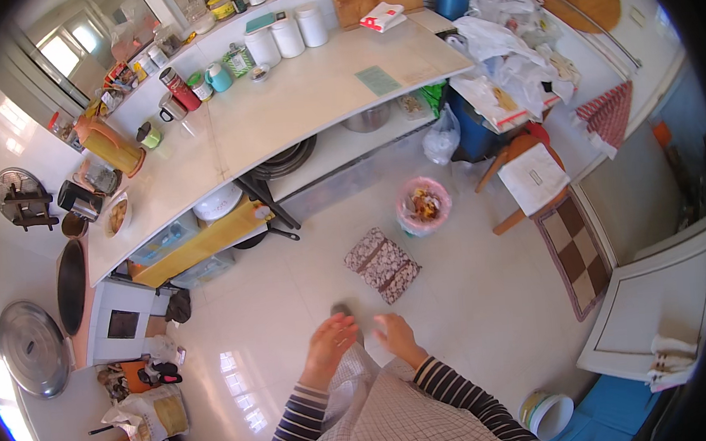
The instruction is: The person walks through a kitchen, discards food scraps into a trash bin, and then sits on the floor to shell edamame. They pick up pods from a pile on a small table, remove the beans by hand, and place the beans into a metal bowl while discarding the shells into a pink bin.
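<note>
Both hands hang in the air before the checked apron (399, 416), with striped sleeves at the wrists. My left hand (330, 346) is raised above one shoe (341, 310), its fingers loosely apart and nothing in it. To its right, my right hand (399, 336) is empty too, thumb and fingers spread. The two hands do not touch. On the tiled floor beyond them lies a floral patterned cushion or folded cloth (382, 265). Behind that stands a small bin with a pink liner (424, 206), holding food scraps.
A long counter (294, 110) bears jars, flasks and a bowl (117, 216). A wooden stool (505, 224) with a white cloth (534, 178) stands right, near a checkered mat (576, 252) and an open white door (652, 309). A white bucket (549, 415) is at the lower right.
</note>
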